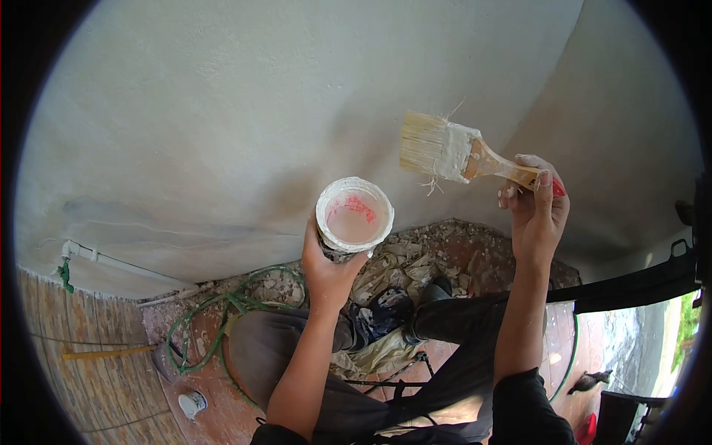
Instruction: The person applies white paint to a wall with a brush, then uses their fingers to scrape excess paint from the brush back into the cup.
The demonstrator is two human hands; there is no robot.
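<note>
My left hand (326, 273) is wrapped round a paint-crusted tub (354, 215) and holds it upright. Pale liquid with pink-red marks shows inside the tub. In my right hand (535, 211) is a wide paintbrush (478, 157), pinched by its wooden handle near the red end. Its pale bristles point left, in front of the wall (222, 96), and some stray bristles stick out. White paint coats the bristle base and metal band. Brush and tub are apart, the brush up and to the right. White specks mark my right fingers.
A green hose (233, 298) lies coiled at the left, below a pipe with a green tap (65, 274). Crumpled sheeting (382, 356) and debris lie by the feet. A small white container (192, 404) stands lower left. A dark animal (589, 381) is at lower right.
</note>
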